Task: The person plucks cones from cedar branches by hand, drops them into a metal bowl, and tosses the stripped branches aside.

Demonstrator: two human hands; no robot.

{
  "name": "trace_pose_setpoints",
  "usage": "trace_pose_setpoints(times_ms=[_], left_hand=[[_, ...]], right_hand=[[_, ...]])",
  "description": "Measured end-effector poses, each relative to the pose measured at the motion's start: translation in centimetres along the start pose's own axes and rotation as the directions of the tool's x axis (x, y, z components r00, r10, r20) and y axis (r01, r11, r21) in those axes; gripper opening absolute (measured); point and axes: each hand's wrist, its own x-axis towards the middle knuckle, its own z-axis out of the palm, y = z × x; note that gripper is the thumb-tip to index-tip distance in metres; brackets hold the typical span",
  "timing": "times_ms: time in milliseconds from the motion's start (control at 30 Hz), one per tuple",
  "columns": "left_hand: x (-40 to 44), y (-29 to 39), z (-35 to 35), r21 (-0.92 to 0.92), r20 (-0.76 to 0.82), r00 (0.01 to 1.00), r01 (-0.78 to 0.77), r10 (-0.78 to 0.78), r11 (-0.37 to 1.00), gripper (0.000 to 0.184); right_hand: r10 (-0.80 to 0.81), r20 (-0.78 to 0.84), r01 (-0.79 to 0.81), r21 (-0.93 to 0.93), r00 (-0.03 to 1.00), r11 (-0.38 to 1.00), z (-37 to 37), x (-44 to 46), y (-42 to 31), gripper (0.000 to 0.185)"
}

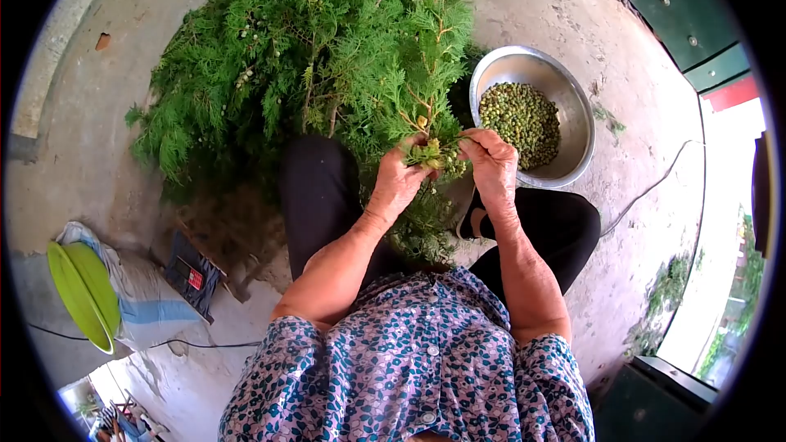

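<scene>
My left hand [399,173] is closed around a leafy evergreen branch [427,106], between my knees and the large heap of green branches [303,57]. Small yellowish-green cones show among the leaves by my fingers. Close beside it, my right hand [493,162] pinches at the edge of the same sprig. What lies between its fingertips is too small to make out. Just beyond the right hand stands a metal basin [580,127], partly filled with many small green and brown cones [520,124].
On the left, a lime-green plastic basin [78,295] leans against a whitish sack [151,290]. A thin cable [655,188] runs over the concrete floor at right. Green cabinets [679,12] stand at the upper right. Loose sprigs [610,119] lie near the metal basin.
</scene>
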Motion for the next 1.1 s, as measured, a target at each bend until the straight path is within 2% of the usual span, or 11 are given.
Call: trace_pose_setpoints(times_ms=[100, 200, 300, 333, 367, 433, 500, 600, 700, 867, 1100], left_hand=[[-0.1, -0.9, 0.1, 0.195, -0.034, 0.988, -0.14, 0.15, 0.971, 0.014], [-0.2, -2.0, 0.0, 0.234, -0.073, 0.989, -0.111, 0.131, 0.966, 0.015], [-0.1, -2.7, -0.1, 0.226, -0.063, 0.989, -0.114, 0.131, 0.967, 0.018], [-0.1, -2.7, 0.0, 0.297, -0.077, 0.99, -0.09, 0.118, 0.951, 0.02], [-0.1, -2.6, 0.2, 0.367, -0.09, 0.99, -0.065, 0.105, 0.928, 0.022], [-0.2, -1.9, 0.5, 0.436, -0.088, 0.991, -0.054, 0.102, 0.898, 0.024], [-0.1, -1.7, 0.6, 0.501, -0.092, 0.99, -0.043, 0.103, 0.864, 0.026], [-0.1, -2.0, 0.5, 0.565, -0.068, 0.982, -0.106, 0.174, 0.818, 0.03], [-0.1, -1.8, 0.8, 0.629, -0.06, 0.979, -0.114, 0.194, 0.769, 0.032], [0.1, -3.4, 0.6, 0.579, -0.241, 0.949, -0.026, 0.202, 0.815, 0.029], [-0.8, -1.7, 0.9, 0.614, -0.174, 0.939, -0.133, 0.297, 0.778, 0.022]], right_hand=[[0.154, 0.08, -0.148, -0.078, 0.985, 0.986, -0.4, 0.2, -0.9, 0.009], [0.095, 0.146, -0.06, -0.225, 0.985, 0.972, -1.0, 1.2, -3.6, 0.011], [-0.313, 0.094, 0.323, -0.412, 0.945, 0.852, -1.4, 2.4, -5.3, 0.011], [-0.191, 0.125, 0.227, -0.433, 0.974, 0.872, -1.0, 2.2, -6.7, 0.01], [-0.214, 0.194, 0.273, -0.37, 0.957, 0.888, -0.4, 2.3, -7.0, 0.008], [-0.298, 0.395, 0.477, -0.512, 0.869, 0.714, 0.2, 2.8, -5.9, 0.011], [-0.291, 0.401, 0.484, -0.565, 0.869, 0.668, 0.9, 3.0, -5.5, 0.017], [-0.021, 0.524, 0.428, -0.671, 0.852, 0.605, 1.6, 3.3, -6.6, 0.014], [0.013, 0.548, 0.44, -0.685, 0.836, 0.581, 1.5, 3.7, -5.6, 0.01], [-0.175, 0.412, 0.389, -0.522, 0.894, 0.759, 1.7, 3.1, -4.4, 0.015], [-0.275, 0.138, 0.307, -0.452, 0.952, 0.837, 2.3, 1.4, -3.1, 0.018]])
